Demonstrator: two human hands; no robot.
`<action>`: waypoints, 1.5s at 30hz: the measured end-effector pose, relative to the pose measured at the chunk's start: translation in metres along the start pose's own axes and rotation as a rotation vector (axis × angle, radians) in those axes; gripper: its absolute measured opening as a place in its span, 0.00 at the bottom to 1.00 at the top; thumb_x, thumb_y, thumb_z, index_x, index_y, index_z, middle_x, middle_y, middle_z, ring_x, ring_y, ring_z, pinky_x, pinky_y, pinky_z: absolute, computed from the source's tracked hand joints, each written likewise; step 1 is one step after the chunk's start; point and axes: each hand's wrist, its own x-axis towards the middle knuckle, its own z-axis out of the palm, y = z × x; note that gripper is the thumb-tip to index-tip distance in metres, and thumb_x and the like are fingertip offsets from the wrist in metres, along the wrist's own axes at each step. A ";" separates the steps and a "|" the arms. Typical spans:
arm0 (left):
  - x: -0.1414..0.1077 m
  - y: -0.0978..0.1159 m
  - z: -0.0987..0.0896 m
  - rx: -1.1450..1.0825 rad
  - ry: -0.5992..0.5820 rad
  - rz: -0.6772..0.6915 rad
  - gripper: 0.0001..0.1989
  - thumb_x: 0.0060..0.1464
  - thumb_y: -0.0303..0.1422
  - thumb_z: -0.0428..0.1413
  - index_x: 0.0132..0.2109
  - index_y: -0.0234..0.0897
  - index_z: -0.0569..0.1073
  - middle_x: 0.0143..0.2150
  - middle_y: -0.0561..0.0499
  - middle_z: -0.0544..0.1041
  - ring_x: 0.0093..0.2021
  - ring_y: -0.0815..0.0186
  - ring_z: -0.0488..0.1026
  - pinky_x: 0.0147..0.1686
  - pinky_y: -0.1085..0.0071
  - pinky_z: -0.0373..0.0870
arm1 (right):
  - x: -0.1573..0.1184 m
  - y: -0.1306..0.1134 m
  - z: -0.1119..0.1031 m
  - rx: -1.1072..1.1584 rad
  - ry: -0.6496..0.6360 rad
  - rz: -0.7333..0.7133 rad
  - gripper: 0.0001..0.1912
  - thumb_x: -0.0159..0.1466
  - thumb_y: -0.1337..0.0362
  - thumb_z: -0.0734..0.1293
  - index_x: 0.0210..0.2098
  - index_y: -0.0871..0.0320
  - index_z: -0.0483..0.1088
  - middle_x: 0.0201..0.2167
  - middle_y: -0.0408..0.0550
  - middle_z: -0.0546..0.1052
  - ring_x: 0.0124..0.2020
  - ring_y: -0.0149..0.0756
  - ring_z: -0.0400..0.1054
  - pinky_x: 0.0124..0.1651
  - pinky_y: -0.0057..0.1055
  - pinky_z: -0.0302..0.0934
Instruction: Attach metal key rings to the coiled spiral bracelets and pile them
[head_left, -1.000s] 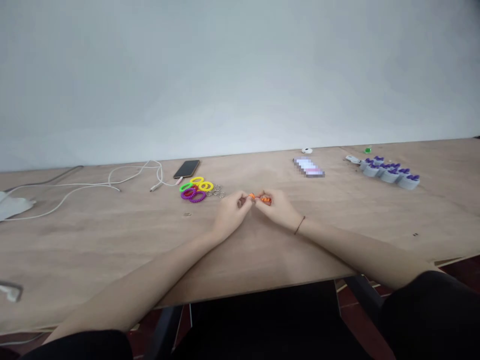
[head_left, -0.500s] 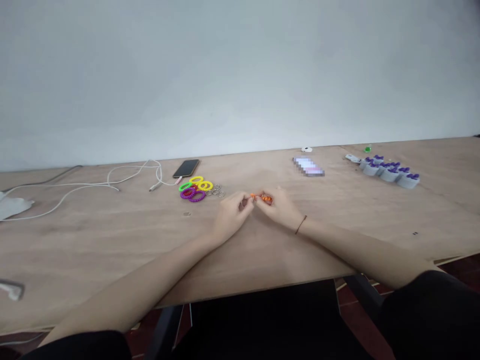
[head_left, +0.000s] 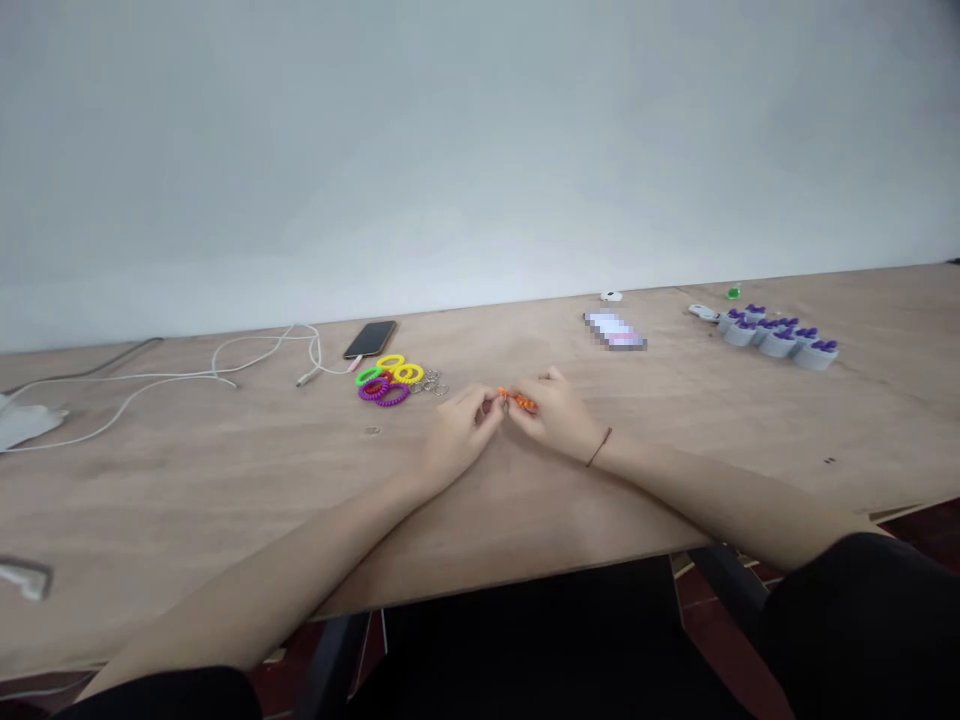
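Grip closed from both sides: a left hand point(head_left: 459, 432) and a right hand point(head_left: 559, 417) meet above a plywood work surface point(head_left: 225, 505), their fingertips pinching a small orange piece point(head_left: 517, 401) held just clear of the wood, partly hidden by the fingers. Across the surface, from left to right, lie a white cloth point(head_left: 26, 425), a looped white cable point(head_left: 225, 372), and a black-cased smartphone point(head_left: 370, 339). Next come a pile of coiled plastic bands point(head_left: 384, 382) in yellow, green, red and purple, with metal key rings point(head_left: 433, 382) just beside them. A thin dark cord bracelet point(head_left: 598, 447) circles the right wrist. Farther right are a pixelated object point(head_left: 615, 330), a small white round item point(head_left: 611, 296), a green item point(head_left: 733, 293), and a cluster of grey cups with purple tops point(head_left: 780, 335).

So small a piece, held only at the fingertips, could slip and drop to the surface if the pinch loosens or the hands pull unevenly. A sharp sweep by the left hand could disturb the nearby key rings.

Compared with the earlier frame, the orange piece sits nearer the left hand, the right hand's fingers are raised higher, and the view tilts slightly.
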 end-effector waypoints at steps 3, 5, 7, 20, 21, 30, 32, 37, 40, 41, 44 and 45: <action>-0.001 -0.001 0.000 0.002 0.001 0.036 0.09 0.57 0.34 0.46 0.34 0.36 0.69 0.28 0.52 0.70 0.28 0.70 0.64 0.30 0.74 0.58 | 0.000 0.000 0.000 -0.026 0.000 -0.036 0.09 0.60 0.66 0.56 0.25 0.58 0.62 0.19 0.42 0.68 0.20 0.30 0.54 0.39 0.31 0.48; -0.001 -0.001 0.000 0.009 -0.001 0.060 0.09 0.57 0.33 0.46 0.34 0.36 0.69 0.28 0.52 0.69 0.28 0.70 0.64 0.30 0.74 0.58 | 0.000 0.000 -0.001 -0.018 -0.009 -0.028 0.09 0.60 0.66 0.56 0.24 0.58 0.62 0.18 0.41 0.67 0.20 0.29 0.53 0.39 0.31 0.48; -0.001 -0.002 0.000 0.017 0.012 0.073 0.09 0.57 0.33 0.46 0.34 0.36 0.69 0.28 0.53 0.69 0.28 0.70 0.64 0.30 0.74 0.58 | 0.000 0.000 -0.001 0.000 -0.014 -0.003 0.09 0.60 0.66 0.57 0.24 0.58 0.62 0.17 0.41 0.67 0.20 0.29 0.53 0.38 0.31 0.48; -0.002 -0.005 -0.001 0.039 -0.002 0.155 0.08 0.58 0.33 0.46 0.35 0.35 0.68 0.27 0.53 0.67 0.27 0.71 0.63 0.30 0.74 0.59 | -0.003 0.001 0.001 -0.071 0.027 -0.099 0.09 0.60 0.67 0.57 0.25 0.58 0.63 0.17 0.41 0.67 0.20 0.29 0.53 0.39 0.31 0.48; -0.002 -0.006 -0.001 0.038 0.000 0.162 0.08 0.57 0.33 0.46 0.35 0.35 0.68 0.27 0.53 0.67 0.27 0.71 0.63 0.29 0.74 0.59 | -0.003 0.001 0.001 -0.059 0.029 -0.087 0.09 0.60 0.66 0.57 0.25 0.58 0.63 0.17 0.41 0.67 0.20 0.29 0.53 0.39 0.30 0.48; 0.002 -0.002 -0.003 -0.032 0.027 0.056 0.09 0.57 0.33 0.46 0.34 0.36 0.69 0.26 0.54 0.69 0.27 0.71 0.63 0.30 0.75 0.60 | -0.004 0.003 0.003 -0.049 0.049 -0.158 0.10 0.61 0.68 0.56 0.27 0.59 0.66 0.18 0.41 0.68 0.20 0.29 0.54 0.38 0.31 0.47; 0.004 -0.003 -0.005 -0.062 0.015 0.016 0.10 0.57 0.34 0.46 0.33 0.36 0.70 0.26 0.54 0.69 0.26 0.72 0.63 0.29 0.75 0.61 | -0.004 0.002 0.003 -0.041 0.047 -0.162 0.10 0.61 0.68 0.56 0.27 0.59 0.66 0.18 0.41 0.68 0.20 0.29 0.55 0.38 0.31 0.47; 0.007 -0.007 -0.004 -0.268 -0.014 -0.120 0.10 0.57 0.36 0.47 0.38 0.36 0.69 0.33 0.52 0.73 0.31 0.70 0.69 0.31 0.75 0.65 | -0.003 -0.002 0.000 0.037 0.061 -0.083 0.10 0.62 0.64 0.57 0.32 0.59 0.68 0.23 0.45 0.72 0.25 0.30 0.61 0.38 0.31 0.49; 0.008 -0.010 0.000 -0.466 -0.056 -0.178 0.14 0.56 0.37 0.48 0.47 0.36 0.68 0.44 0.49 0.73 0.41 0.67 0.71 0.39 0.73 0.69 | -0.002 -0.006 -0.005 0.127 0.044 0.000 0.10 0.62 0.63 0.58 0.34 0.58 0.70 0.27 0.46 0.73 0.29 0.32 0.63 0.38 0.31 0.51; 0.008 -0.011 0.001 -0.517 -0.070 -0.188 0.14 0.56 0.37 0.48 0.47 0.36 0.68 0.46 0.48 0.73 0.43 0.67 0.71 0.41 0.72 0.69 | -0.001 -0.008 -0.007 0.173 0.027 0.027 0.10 0.63 0.62 0.58 0.34 0.58 0.70 0.28 0.46 0.74 0.30 0.33 0.64 0.37 0.31 0.53; 0.010 -0.013 0.004 -0.656 -0.080 -0.243 0.14 0.55 0.38 0.50 0.44 0.34 0.70 0.45 0.47 0.74 0.44 0.65 0.72 0.45 0.68 0.69 | 0.002 -0.010 -0.014 0.356 -0.026 0.130 0.13 0.63 0.61 0.57 0.35 0.57 0.71 0.29 0.45 0.74 0.30 0.32 0.65 0.34 0.29 0.56; 0.010 -0.014 0.004 -0.699 -0.079 -0.266 0.14 0.54 0.38 0.50 0.44 0.33 0.70 0.44 0.47 0.74 0.43 0.64 0.72 0.45 0.67 0.69 | 0.002 -0.010 -0.015 0.418 -0.031 0.176 0.13 0.63 0.61 0.56 0.35 0.57 0.71 0.31 0.46 0.74 0.31 0.32 0.65 0.33 0.29 0.58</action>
